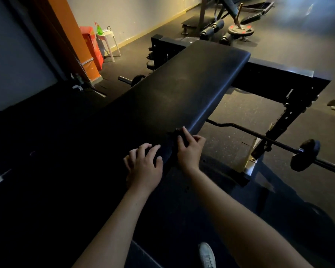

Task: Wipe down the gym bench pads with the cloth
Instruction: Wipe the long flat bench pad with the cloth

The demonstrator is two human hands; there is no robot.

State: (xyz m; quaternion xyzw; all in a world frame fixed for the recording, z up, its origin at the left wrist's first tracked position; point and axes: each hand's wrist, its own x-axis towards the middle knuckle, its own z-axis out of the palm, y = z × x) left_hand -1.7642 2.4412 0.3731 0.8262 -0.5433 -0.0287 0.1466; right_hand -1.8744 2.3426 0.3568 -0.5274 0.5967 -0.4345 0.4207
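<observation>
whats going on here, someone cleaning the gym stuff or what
A person is wiping down a black bench pad. The right hand grips a dark cloth against the pad's right edge, near its close end. The left hand rests on the pad beside it and holds nothing. A barbell sits low off to the right.

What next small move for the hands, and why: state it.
Probably slide the right hand, gripping the dark cloth, away along the right edge of the bench pad: the cloth sits at the near end, most of the pad stretches ahead, and the left hand rests on it.
</observation>
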